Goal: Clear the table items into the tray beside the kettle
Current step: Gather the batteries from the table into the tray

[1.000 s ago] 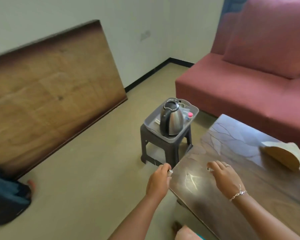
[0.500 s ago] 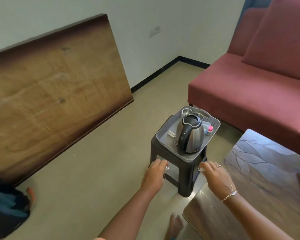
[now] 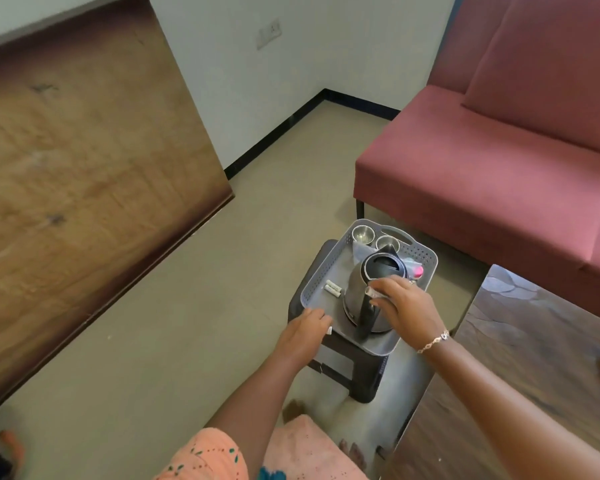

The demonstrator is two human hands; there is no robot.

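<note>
The right hand (image 3: pixel 407 306), wrist bent down over the brushed-steel kettle with black lid and handle (image 3: pixel 355 289), pinches a small pale object (image 3: pixel 373 292). The left hand (image 3: pixel 305 332) curls its fingers round a tiny white piece (image 3: pixel 329 330) at the near-left rim of the grey perforated plastic tray (image 3: pixel 317 271), which sits on a dark plastic stool (image 3: pixel 364 379) at centre frame. A glossy wood-grain table (image 3: pixel 534 341) fills the lower right.

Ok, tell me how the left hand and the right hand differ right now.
The left hand sits low at the near-left rim of the tray; the right hand is over the handle of the kettle. The right wrist wears a bracelet; the left wrist shows none. Shared: each holds a small white item.
</note>
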